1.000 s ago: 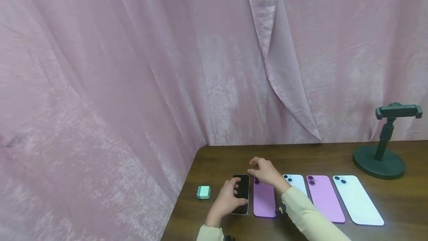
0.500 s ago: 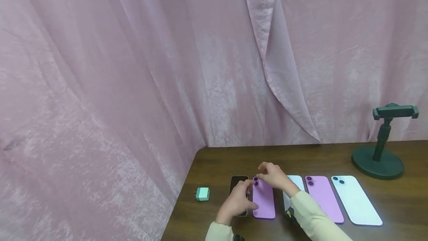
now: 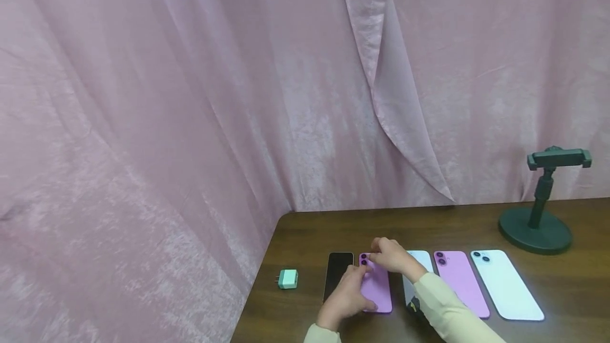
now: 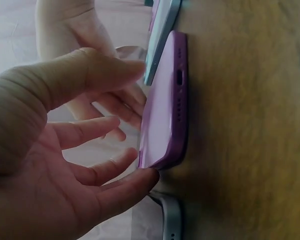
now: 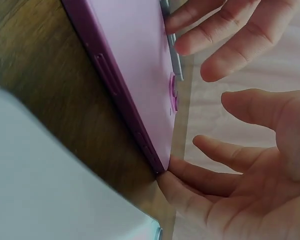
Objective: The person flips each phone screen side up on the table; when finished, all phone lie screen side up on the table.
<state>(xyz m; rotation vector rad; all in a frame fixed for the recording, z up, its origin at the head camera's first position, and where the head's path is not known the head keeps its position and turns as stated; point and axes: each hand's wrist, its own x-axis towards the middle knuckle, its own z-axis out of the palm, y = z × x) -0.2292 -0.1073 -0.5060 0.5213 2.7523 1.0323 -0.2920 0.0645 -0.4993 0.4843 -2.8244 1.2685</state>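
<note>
A purple phone [image 3: 379, 290] lies face down on the table, its camera lenses at the far end. My left hand [image 3: 347, 296] is over its left side with loosely bent fingers; in the left wrist view a fingertip touches the edge of the purple phone [image 4: 162, 112], and the thumb is raised off it. At the far right corner is my right hand [image 3: 393, 258]. In the right wrist view a fingertip of that hand [image 5: 255, 175] touches the corner of the purple phone [image 5: 137, 65]. A black-screened phone [image 3: 338, 270] lies to the left, partly covered by my left hand.
To the right lie a pale blue phone [image 3: 422, 259], partly under my right forearm, a second purple phone [image 3: 463, 286] and a white phone [image 3: 507, 287]. A charger plug [image 3: 288, 279] sits at the left. A dark green phone stand [image 3: 538, 226] stands at the back right.
My left hand has moved right, from the black-screened phone to the purple phone. My right hand has shifted right and come down to the purple phone's far corner.
</note>
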